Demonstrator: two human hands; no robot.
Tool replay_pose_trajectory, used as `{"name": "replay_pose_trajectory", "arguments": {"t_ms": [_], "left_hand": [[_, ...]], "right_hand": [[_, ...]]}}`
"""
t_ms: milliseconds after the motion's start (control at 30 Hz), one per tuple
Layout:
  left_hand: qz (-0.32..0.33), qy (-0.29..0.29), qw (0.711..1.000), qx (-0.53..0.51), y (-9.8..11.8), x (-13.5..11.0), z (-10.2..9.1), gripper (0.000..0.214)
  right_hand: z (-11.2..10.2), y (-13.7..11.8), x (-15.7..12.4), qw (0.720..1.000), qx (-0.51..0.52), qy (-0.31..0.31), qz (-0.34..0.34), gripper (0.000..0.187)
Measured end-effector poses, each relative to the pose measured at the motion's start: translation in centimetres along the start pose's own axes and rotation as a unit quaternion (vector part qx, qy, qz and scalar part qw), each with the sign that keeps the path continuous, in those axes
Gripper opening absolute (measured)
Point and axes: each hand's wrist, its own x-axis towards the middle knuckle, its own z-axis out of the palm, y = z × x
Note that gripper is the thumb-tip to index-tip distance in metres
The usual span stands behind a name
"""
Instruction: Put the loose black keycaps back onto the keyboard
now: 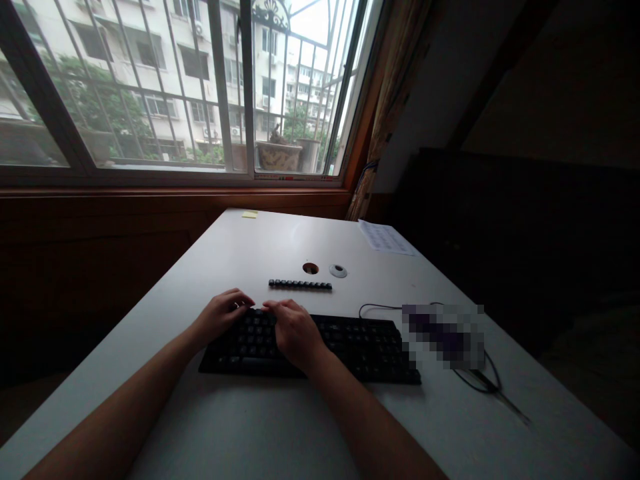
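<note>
A black keyboard [360,347] lies on the white table in front of me. My left hand [226,312] rests at its upper left corner, fingers loosely curved over the back edge and slightly apart, with nothing seen in them. Over the left-middle keys, my right hand [296,328] is closed, its index finger and thumb reaching left toward the back row near the left fingertips. Whatever the right fingers hold, if anything, is too small and dark to make out. Behind the keyboard a straight row of loose black keycaps [300,285] lies on the table.
The white table [240,427] has a round cable hole [311,268] and a grommet cover [338,271] beside it. A printed sheet [385,237] and a yellow sticky note [249,215] lie toward the back. At right are a blurred-out object [443,337] and a black cable [493,373].
</note>
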Motion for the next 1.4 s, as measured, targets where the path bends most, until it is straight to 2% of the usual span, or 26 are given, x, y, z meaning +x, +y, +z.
{"name": "replay_pose_trajectory", "arguments": {"t_ms": [267, 567, 733, 1100, 1267, 1400], "left_hand": [[-0.014, -0.009, 1.0, -0.017, -0.5, 0.0, -0.05, 0.02], [-0.017, -0.011, 1.0, -0.022, -0.47, 0.02, -0.04, 0.021], [-0.018, -0.011, 1.0, -0.015, -0.25, 0.05, -0.1, 0.021], [-0.011, -0.01, 1.0, -0.013, -0.57, 0.08, 0.0, 0.022], [-0.002, -0.01, 1.0, -0.018, -0.7, -0.01, 0.06, 0.021], [-0.009, -0.013, 1.0, -0.016, -0.48, 0.0, 0.01, 0.021]], "right_hand": [[-0.09, -0.12, 0.02, 1.0, 0.011, 0.001, 0.025, 0.04], [0.06, 0.08, -0.09, 0.995, 0.066, 0.035, 0.069, 0.034], [0.14, 0.17, -0.13, 0.993, 0.084, 0.055, 0.068, 0.032], [0.18, -0.01, -0.09, 1.0, 0.013, -0.003, 0.023, 0.04], [0.05, -0.04, 0.0, 1.0, 0.017, -0.019, -0.01, 0.042], [-0.07, -0.16, -0.03, 0.999, 0.031, -0.025, -0.009, 0.044]]}}
